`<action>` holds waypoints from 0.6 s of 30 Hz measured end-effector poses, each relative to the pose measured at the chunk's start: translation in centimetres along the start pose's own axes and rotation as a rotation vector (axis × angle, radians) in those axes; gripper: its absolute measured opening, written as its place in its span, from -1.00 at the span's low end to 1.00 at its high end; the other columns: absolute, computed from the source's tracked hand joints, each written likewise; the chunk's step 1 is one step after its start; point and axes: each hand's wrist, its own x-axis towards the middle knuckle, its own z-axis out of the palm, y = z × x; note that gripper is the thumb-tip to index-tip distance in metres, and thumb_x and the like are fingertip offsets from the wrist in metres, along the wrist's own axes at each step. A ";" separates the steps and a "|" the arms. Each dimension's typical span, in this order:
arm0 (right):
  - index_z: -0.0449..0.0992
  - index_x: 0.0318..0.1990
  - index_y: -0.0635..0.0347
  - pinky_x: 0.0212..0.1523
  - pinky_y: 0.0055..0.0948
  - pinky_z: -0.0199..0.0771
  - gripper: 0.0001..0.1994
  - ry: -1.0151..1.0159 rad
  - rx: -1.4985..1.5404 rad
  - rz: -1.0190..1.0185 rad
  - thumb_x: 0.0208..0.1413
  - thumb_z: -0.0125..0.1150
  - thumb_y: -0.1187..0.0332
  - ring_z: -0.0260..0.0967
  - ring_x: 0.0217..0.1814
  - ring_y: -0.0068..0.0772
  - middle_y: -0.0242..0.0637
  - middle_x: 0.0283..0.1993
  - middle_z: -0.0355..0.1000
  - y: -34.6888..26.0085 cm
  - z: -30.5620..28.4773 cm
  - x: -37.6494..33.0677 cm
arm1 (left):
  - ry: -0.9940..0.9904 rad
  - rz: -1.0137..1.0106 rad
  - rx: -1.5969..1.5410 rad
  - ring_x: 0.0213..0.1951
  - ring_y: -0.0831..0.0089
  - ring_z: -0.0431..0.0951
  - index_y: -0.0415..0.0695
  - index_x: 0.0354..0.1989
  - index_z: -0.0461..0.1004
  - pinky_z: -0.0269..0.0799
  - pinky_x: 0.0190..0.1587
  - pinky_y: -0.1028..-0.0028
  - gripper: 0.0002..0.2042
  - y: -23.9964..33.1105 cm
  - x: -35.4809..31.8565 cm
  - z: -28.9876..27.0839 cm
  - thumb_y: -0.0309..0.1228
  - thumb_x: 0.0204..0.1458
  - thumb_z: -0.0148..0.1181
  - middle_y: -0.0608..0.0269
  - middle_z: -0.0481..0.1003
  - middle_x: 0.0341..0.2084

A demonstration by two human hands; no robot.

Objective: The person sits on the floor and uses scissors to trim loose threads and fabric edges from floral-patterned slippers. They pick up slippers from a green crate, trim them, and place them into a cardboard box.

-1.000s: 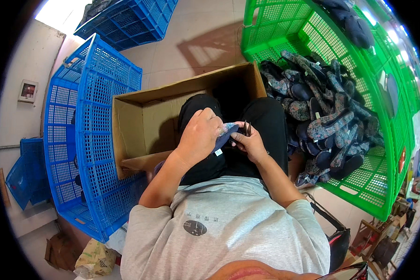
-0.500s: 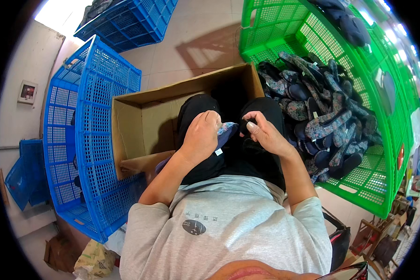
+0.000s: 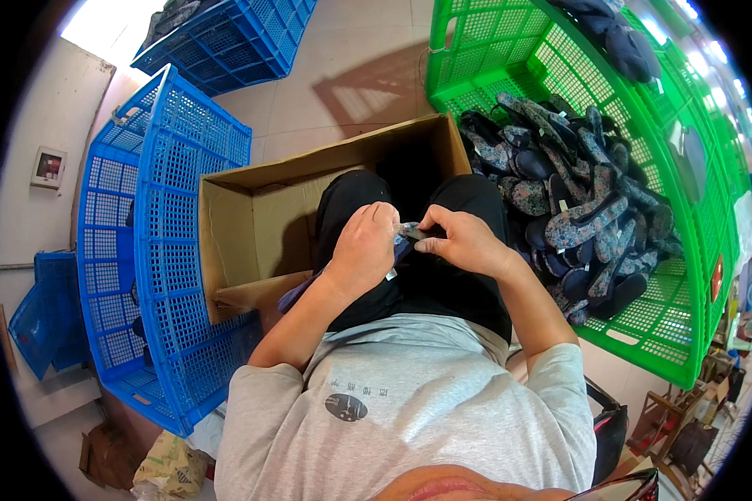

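Over my lap, my left hand [image 3: 363, 246] is closed around a floral, dark blue slipper [image 3: 403, 248] with a small white tag. Most of this slipper is hidden behind the hand. Fingers of my right hand [image 3: 470, 244] pinch at the slipper's edge, close to the left fingertips. Something small and dark sits in that pinch, too covered to name. Below my left forearm, a purple-blue piece of fabric [image 3: 296, 292] sticks out; whether it belongs to the same slipper I cannot tell.
An open cardboard box [image 3: 226, 242] stands around my knees. At right, a green plastic crate [image 3: 643, 334] holds a heap of floral slippers [image 3: 589, 219]. Blue crates [image 3: 192, 250] stand at left, with another blue crate [image 3: 234, 46] farther off.
My right hand has moved left, from apart from the slipper to its edge, and its fingers have closed there. The left hand keeps its hold, nearly still.
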 end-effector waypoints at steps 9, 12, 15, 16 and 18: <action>0.42 -0.22 0.19 -0.23 -0.36 0.41 -0.76 0.030 0.443 0.070 0.09 0.33 0.30 0.51 -0.30 -0.29 -0.22 -0.35 0.54 2.8 1.3 0.0 | 0.010 -0.039 -0.018 -0.24 0.01 0.46 -0.23 -0.35 0.34 0.36 -0.15 0.16 -0.93 0.1 -0.1 -0.1 -0.60 0.01 0.10 0.02 0.42 -0.42; 0.41 -0.23 0.21 -0.22 -0.35 0.40 -0.75 0.046 0.462 0.076 0.09 0.34 0.30 0.48 -0.31 -0.32 -0.22 -0.35 0.52 3.3 1.4 -0.3 | 0.007 -0.034 -0.008 -0.25 0.00 0.45 -0.23 -0.35 0.34 0.35 -0.15 0.16 -0.93 -0.1 -0.2 0.0 -0.59 0.02 0.09 0.02 0.41 -0.42; 0.42 -0.22 0.21 -0.23 -0.37 0.41 -0.75 0.038 0.228 0.024 0.08 0.35 0.30 0.48 -0.30 -0.31 -0.23 -0.33 0.52 2.0 1.0 -0.7 | -0.001 -0.013 -0.010 -0.25 0.00 0.45 -0.23 -0.35 0.34 0.35 -0.16 0.16 -0.93 -0.1 -0.2 0.1 -0.60 0.02 0.09 0.02 0.41 -0.42; 0.42 -0.22 0.22 -0.23 -0.41 0.40 -0.75 0.050 0.174 -0.013 0.08 0.36 0.32 0.47 -0.30 -0.39 -0.26 -0.34 0.51 1.7 1.1 -0.6 | -0.004 -0.012 -0.013 -0.25 0.00 0.45 -0.23 -0.35 0.34 0.35 -0.16 0.16 -0.93 -0.1 -0.2 0.1 -0.60 0.02 0.10 0.02 0.41 -0.42; 0.43 -0.21 0.24 -0.24 -0.44 0.40 -0.75 0.052 0.079 -0.035 0.08 0.37 0.34 0.46 -0.31 -0.44 -0.27 -0.34 0.51 0.8 1.0 -0.5 | -0.009 -0.012 -0.017 -0.25 0.00 0.45 -0.23 -0.35 0.33 0.35 -0.16 0.16 -0.92 0.0 -0.2 0.2 -0.60 0.01 0.10 0.02 0.41 -0.42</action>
